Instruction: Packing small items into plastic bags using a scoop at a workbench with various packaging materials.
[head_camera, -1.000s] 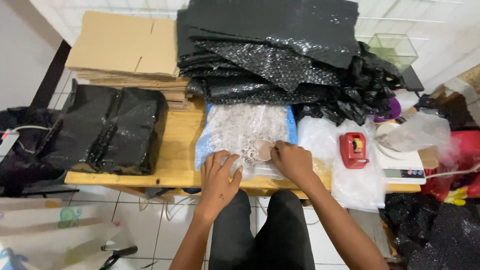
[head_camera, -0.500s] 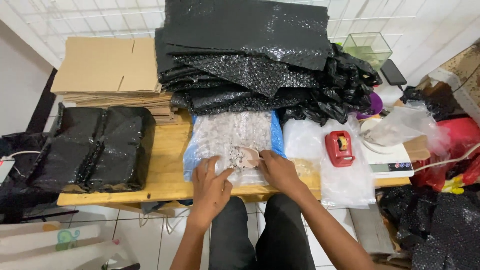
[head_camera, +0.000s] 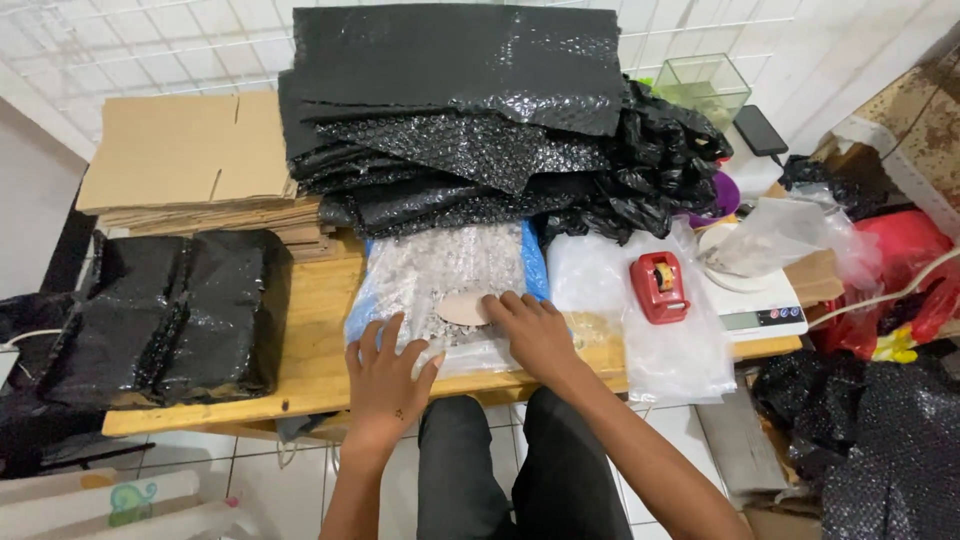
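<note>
Clear bubble-wrap sheet (head_camera: 440, 275) spread flat on the wooden table (head_camera: 320, 340), at its front edge, with a small tan oval piece (head_camera: 462, 308) lying on it. Left hand (head_camera: 388, 375) pressed flat on the wrap's near edge, fingers spread, gripping nothing. Right hand (head_camera: 535, 335) flat too, fingertips touching the oval piece. Behind, stacked black bubble wrap (head_camera: 470, 110); to the right, a red tape dispenser (head_camera: 658, 287).

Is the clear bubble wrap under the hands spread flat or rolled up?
Spread flat: the clear bubble wrap lies open on the wooden table, with the left hand and right hand pressing on it.
</note>
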